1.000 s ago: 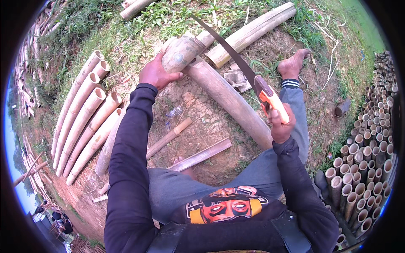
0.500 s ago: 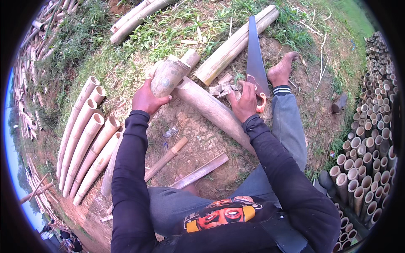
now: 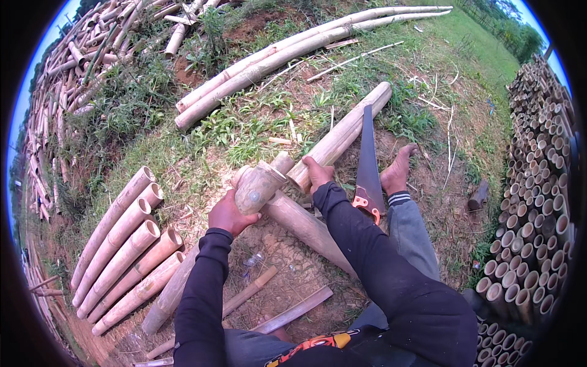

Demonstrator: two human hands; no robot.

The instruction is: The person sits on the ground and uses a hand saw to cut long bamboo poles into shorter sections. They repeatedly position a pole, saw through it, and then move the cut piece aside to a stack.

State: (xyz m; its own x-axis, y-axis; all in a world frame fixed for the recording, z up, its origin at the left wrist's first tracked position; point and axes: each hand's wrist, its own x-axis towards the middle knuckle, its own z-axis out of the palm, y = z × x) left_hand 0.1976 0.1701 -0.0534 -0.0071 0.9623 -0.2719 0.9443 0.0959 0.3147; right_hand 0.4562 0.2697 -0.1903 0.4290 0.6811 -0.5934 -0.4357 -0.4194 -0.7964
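My left hand [image 3: 231,214] is closed around a short, thick bamboo piece [image 3: 258,188], its fingers partly hidden behind it. This piece rests over the upper end of a bamboo log [image 3: 309,227] that slants down toward my legs. My right hand [image 3: 319,174] grips the near end of a longer bamboo pole [image 3: 351,131] lying on the ground, thumb on top. Right of that hand, a handsaw [image 3: 368,153] with an orange handle leans upright beside my bare foot [image 3: 398,171]. My right forearm hides part of the log and the ground behind it.
Several cut bamboo lengths [image 3: 125,244] lie side by side at the left. Two long bamboo poles [image 3: 257,64] stretch across the grass ahead. Split bamboo strips [image 3: 293,312] lie near my legs. A tall stack of bamboo tubes [image 3: 532,214] stands at the right, a loose heap [image 3: 92,61] far left.
My right hand has moved from the wood chips by the saw handle up to the near end of the bamboo pole. My left hand keeps its hold. The view has tilted upward.
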